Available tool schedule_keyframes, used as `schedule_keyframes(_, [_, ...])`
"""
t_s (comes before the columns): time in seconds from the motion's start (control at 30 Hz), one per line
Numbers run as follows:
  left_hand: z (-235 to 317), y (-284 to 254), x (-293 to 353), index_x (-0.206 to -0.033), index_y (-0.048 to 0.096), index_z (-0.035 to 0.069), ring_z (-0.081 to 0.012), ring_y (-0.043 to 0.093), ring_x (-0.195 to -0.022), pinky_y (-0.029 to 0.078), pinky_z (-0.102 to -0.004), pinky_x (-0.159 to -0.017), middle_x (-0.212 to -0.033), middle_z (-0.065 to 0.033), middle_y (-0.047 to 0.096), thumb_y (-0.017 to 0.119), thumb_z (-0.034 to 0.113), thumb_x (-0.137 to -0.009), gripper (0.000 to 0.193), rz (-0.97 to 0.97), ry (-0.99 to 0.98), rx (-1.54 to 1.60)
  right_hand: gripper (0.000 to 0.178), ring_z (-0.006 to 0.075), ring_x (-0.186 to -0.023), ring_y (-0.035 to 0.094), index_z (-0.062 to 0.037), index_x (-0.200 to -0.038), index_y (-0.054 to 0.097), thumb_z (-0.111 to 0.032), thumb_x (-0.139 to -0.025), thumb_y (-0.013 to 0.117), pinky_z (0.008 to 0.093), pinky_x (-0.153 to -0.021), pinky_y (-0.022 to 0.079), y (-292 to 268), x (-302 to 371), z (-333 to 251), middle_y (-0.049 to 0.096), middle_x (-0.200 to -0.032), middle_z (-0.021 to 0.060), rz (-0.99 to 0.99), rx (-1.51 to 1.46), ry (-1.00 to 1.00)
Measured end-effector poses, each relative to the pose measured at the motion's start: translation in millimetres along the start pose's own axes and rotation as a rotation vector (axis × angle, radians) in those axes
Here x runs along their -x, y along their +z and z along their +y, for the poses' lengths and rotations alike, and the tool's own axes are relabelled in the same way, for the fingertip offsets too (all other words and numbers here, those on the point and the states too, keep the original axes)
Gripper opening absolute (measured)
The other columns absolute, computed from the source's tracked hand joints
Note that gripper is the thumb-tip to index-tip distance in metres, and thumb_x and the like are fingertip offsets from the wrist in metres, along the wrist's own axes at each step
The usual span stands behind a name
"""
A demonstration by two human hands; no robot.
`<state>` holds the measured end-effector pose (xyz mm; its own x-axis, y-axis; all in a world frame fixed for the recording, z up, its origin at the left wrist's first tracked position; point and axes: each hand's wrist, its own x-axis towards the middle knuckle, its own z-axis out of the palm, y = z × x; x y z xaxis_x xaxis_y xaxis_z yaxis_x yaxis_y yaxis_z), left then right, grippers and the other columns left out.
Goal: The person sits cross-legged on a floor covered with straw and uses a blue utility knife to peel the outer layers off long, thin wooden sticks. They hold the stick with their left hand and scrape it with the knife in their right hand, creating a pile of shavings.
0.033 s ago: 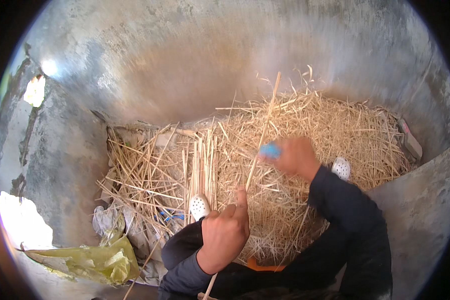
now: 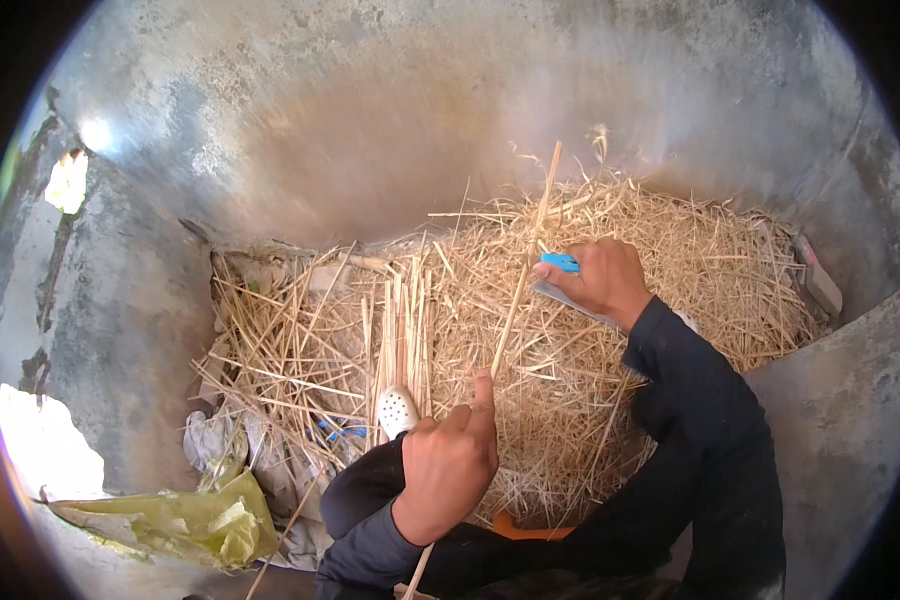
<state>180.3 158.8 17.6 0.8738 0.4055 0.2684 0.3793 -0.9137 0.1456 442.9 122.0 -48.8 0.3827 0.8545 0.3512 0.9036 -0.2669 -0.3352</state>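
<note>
Shifting farther along the pale strip [image 2: 511, 325], the right hand [image 2: 605, 280] comes out of its blur, wrapped around a blue-handled knife [image 2: 560, 262]!
So the blade [image 2: 560, 296] reaches a farther stretch, contact hard to tell; the left hand [image 2: 448, 460] stays curled around the strip's near part, one finger extended. Straw [image 2: 710, 270] spreads beneath, loose strips [image 2: 405, 320] left, yellow sheet [image 2: 190, 525] near left, mottled grey walls [image 2: 400, 150] around, bright gaps [image 2: 50, 445] far left.

Rough, makeshift workshop — stained grey walls [image 2: 410, 130], heaped pale shavings [image 2: 715, 275].
</note>
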Motion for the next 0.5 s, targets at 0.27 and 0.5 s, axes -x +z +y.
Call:
schedule_keyframes(0.27, [-2,-1,2,-0.12,0.061,0.0,-0.0241,0.051,-0.042,0.04,-0.0358,-0.043,-0.056,-0.0081,0.052,0.064,0.005,-0.08,0.04,0.005,-0.021,0.048,0.07,0.0256,-0.048,0.06,-0.0071,-0.064,0.068,-0.073,-0.081,0.051,0.0404,-0.046,0.046,-1,19,-31,0.057,-0.049,0.0103,0.008,-0.062,-0.161])
schedule_keyframes(0.5, [3,4,3,-0.121,0.061,0.001,-0.0249,0.052,-0.043,0.041,-0.0357,-0.044,-0.056,-0.0078,0.052,0.065,0.005,-0.081,0.041,-0.018,0.034,0.123,0.082,0.0195,-0.038,0.048,-0.0081,-0.052,0.061,-0.08,-0.083,0.037,0.0378,-0.039,0.036,-13,-18,58,0.045,-0.041,0.0044,0.083,0.258,0.071])
